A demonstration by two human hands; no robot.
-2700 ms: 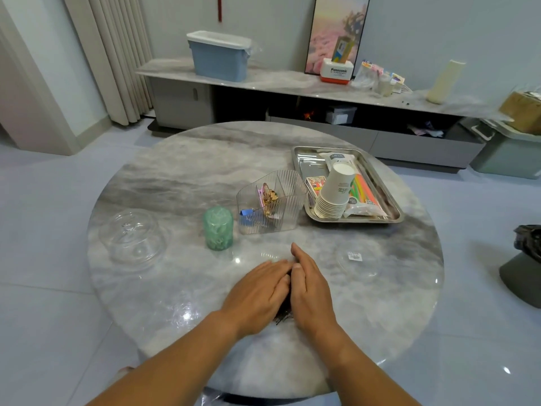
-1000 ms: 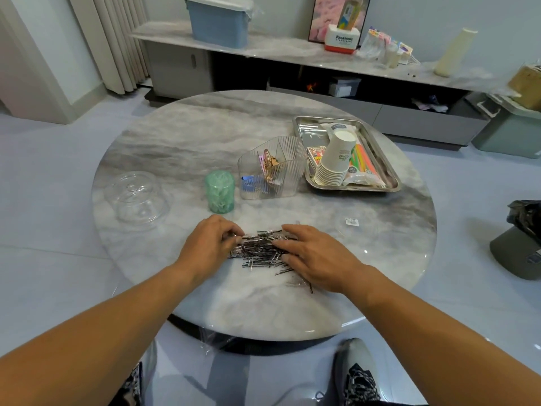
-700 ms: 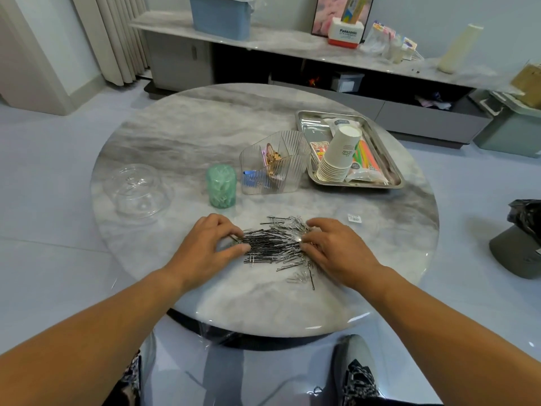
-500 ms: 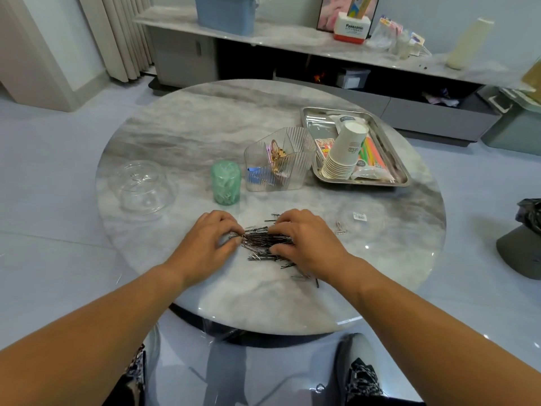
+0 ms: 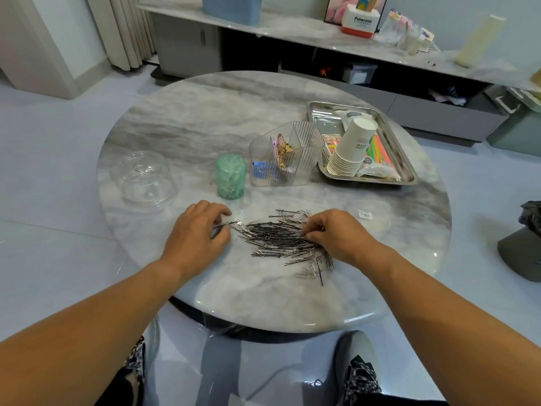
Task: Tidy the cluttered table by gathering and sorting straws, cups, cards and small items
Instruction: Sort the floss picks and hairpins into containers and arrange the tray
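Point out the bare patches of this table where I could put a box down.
Bare marble: the far side of the table, beyond the clear dome lid and divided organizer, and the near edge below the pile of hairpins and clips. Crowded: the metal tray and the middle strip.

The room is bright with soft, even light. Small glare spots shine on the table [image 5: 263, 303] edge at lower right. Frame edges bend; the upper right corner is blurred.
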